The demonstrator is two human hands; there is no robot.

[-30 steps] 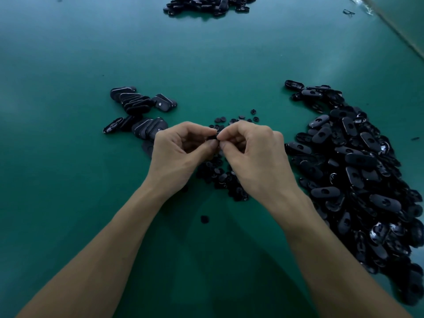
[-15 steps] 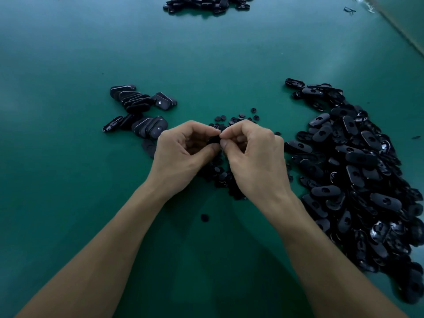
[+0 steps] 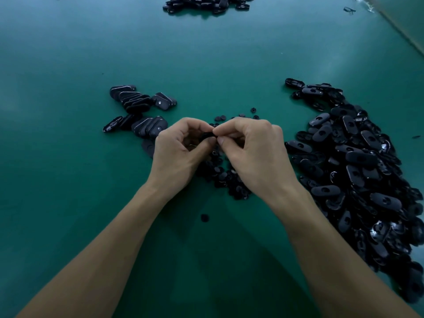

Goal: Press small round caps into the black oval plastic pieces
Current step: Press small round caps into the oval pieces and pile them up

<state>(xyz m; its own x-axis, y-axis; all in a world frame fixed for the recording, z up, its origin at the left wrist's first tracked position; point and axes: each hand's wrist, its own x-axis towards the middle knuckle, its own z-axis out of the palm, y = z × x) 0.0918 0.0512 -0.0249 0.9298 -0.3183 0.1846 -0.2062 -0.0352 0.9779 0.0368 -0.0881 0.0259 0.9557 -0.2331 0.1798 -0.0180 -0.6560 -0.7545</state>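
Note:
Both hands meet over the middle of the green table. My left hand (image 3: 177, 152) grips a black oval piece (image 3: 206, 135), mostly hidden by its curled fingers. My right hand (image 3: 257, 154) pinches at the same piece with thumb and forefinger; whether a small round cap sits under the fingertips cannot be seen. Below and behind the hands lies a heap of small round caps (image 3: 226, 177). A large pile of black oval pieces (image 3: 358, 161) spreads to the right. Rows of stacked oval pieces (image 3: 140, 111) lie to the left.
One loose cap (image 3: 204, 218) lies alone near my forearms. Another pile of black parts (image 3: 206, 3) sits at the far edge of the table. The table's right edge (image 3: 403, 31) runs diagonally at the top right.
Both hands stay together at the same spot. The right thumb and forefinger have shifted slightly on the piece held by the left hand.

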